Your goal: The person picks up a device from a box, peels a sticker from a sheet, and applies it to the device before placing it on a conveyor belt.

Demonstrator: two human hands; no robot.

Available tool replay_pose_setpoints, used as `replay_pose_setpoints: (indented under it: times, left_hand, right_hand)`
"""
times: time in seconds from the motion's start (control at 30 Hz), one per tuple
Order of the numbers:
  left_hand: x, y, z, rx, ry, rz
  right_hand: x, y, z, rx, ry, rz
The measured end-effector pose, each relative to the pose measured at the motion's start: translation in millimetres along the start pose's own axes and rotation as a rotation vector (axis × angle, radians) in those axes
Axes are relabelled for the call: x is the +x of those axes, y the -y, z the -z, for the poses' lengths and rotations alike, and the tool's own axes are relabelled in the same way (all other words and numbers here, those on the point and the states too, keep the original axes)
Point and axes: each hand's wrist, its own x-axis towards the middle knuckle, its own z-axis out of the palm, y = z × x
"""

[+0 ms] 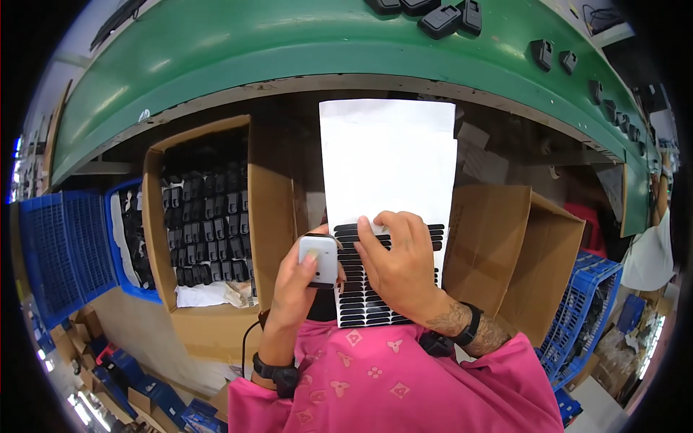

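Note:
My left hand grips a small white-faced device with rounded corners and a black rim, the thumb lying across its face. Fingertips of this hand show past the device, over the edge of a sticker sheet with rows of black strip stickers on white backing. Over the upper rows bends my right hand, with thumb and index finger curled down close to the strips. Whether a strip is between them is hidden. White paper stretches from the stickers toward the bench.
Left stands a cardboard box of black device housings, beside a blue crate. An open cardboard box and another blue crate are at right. Ahead runs a green bench with several black housings on it.

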Motion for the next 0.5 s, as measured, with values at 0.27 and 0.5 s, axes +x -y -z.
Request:
replay_pose_setpoints:
  times: [0.27,0.5]
  left_hand:
    - [-3.8,-1.1,3.8,0.091,0.008,-0.017]
    - [-9.0,-0.5,5.3,0.070,-0.073,-0.125]
  right_hand:
    - [0.2,7.5,-8.9,0.130,-0.128,-0.091]
    - [12.9,1.8,14.5,0.463,-0.047,-0.233]
